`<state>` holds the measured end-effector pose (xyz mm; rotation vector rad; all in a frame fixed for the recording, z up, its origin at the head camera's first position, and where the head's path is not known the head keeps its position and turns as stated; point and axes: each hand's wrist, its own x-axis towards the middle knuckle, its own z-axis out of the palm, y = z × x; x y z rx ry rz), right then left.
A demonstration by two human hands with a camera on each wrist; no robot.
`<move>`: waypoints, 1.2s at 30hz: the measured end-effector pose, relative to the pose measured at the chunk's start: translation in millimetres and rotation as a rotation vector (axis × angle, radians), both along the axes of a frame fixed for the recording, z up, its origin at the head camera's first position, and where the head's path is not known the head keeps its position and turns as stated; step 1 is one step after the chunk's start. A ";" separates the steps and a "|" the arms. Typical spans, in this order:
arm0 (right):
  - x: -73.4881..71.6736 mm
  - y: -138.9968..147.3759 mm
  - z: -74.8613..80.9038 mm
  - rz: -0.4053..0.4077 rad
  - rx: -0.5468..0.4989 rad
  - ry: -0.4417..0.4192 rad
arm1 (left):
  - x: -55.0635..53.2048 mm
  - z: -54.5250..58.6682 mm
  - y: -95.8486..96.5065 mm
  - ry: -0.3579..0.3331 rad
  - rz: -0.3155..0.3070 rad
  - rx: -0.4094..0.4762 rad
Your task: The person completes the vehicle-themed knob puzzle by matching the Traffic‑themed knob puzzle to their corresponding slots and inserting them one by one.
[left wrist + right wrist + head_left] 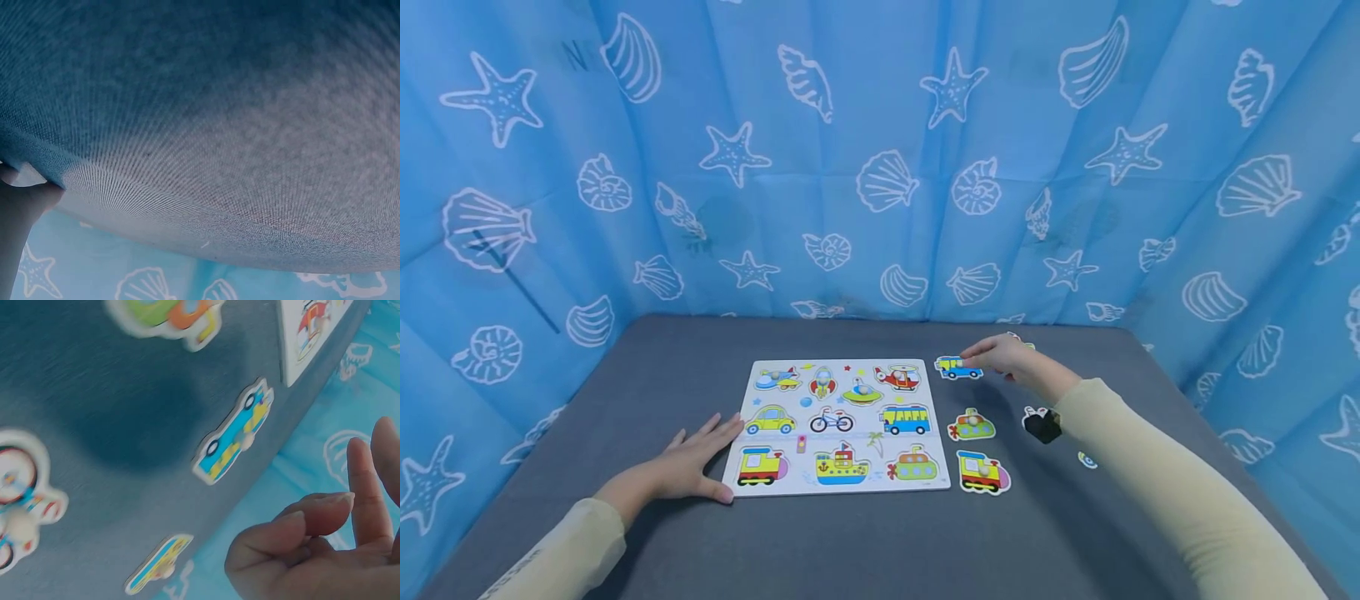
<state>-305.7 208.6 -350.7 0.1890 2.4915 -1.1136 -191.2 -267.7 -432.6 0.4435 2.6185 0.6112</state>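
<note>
A white vehicle puzzle board lies on the table. My left hand rests at its left edge with fingers spread. My right hand is over a blue and yellow bus piece beyond the board's top right corner. In the right wrist view, that bus piece lies on the cloth with a knob on it, and the right hand shows a gap from it, two fingers extended and the others bent. Below the bus lie a green submarine piece and a train piece.
A bicycle piece and a yellow and blue piece lie farther right. The right forearm and a black device at its wrist partly cover loose pieces. A blue shell-print curtain hangs round the grey table.
</note>
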 end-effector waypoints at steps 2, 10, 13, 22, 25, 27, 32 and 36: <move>3.5 7.4 1.6 0.020 0.001 0.010 | 0.1 0.2 -0.1 0.003 0.000 0.003; 11.6 34.5 2.4 0.022 -0.001 0.013 | 0.5 2.0 0.9 0.002 0.000 0.003; 15.5 43.4 3.7 0.047 -0.023 0.015 | 1.0 2.7 0.8 -0.005 0.000 0.010; 26.8 65.8 6.8 0.078 -0.056 -0.008 | 0.0 1.6 -0.2 -0.010 -0.002 0.011; 31.0 74.3 7.2 0.084 -0.056 -0.013 | 0.4 1.6 -0.1 -0.018 0.002 0.010; 34.7 80.7 7.7 0.092 -0.056 -0.014 | 0.5 1.7 0.0 -0.024 0.005 0.008; 43.4 98.1 7.3 0.120 -0.062 -0.009 | 0.4 2.0 0.0 -0.026 0.004 0.008; 48.1 110.9 4.3 0.150 -0.077 -0.003 | 1.4 3.8 0.3 -0.025 0.003 0.015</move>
